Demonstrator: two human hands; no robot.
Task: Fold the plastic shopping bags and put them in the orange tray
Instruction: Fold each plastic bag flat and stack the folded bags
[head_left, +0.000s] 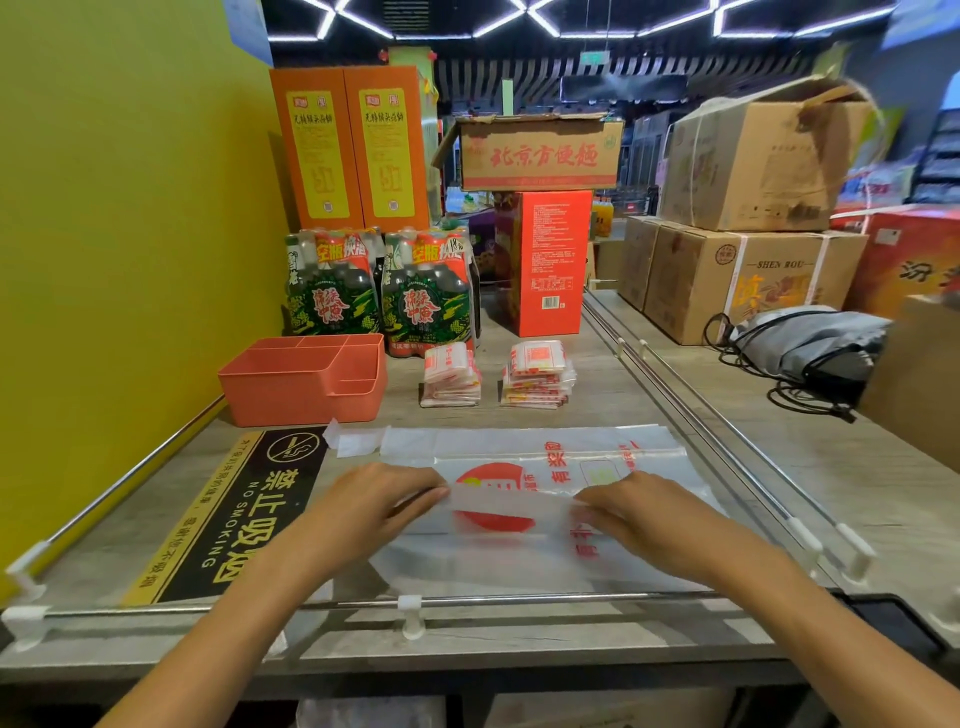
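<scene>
A clear plastic shopping bag (524, 457) with red print lies flat on the shelf in front of me. Its near edge is lifted and turned over towards the far side. My left hand (379, 501) pinches that folded edge at the left. At the right end of the same edge, my right hand (639, 512) pinches it too. The orange tray (291, 387), with several compartments, stands at the back left and looks empty. Two stacks of folded bags (451, 374) (537, 373) sit behind the spread bag, right of the tray.
A black no-smoking sign (228, 514) lies flat at the left. Bottle packs (382, 296) and a red box (545, 262) stand at the back. A metal rail (363, 603) runs along the front edge, another along the right. Cardboard boxes (737, 280) and cables lie at the right.
</scene>
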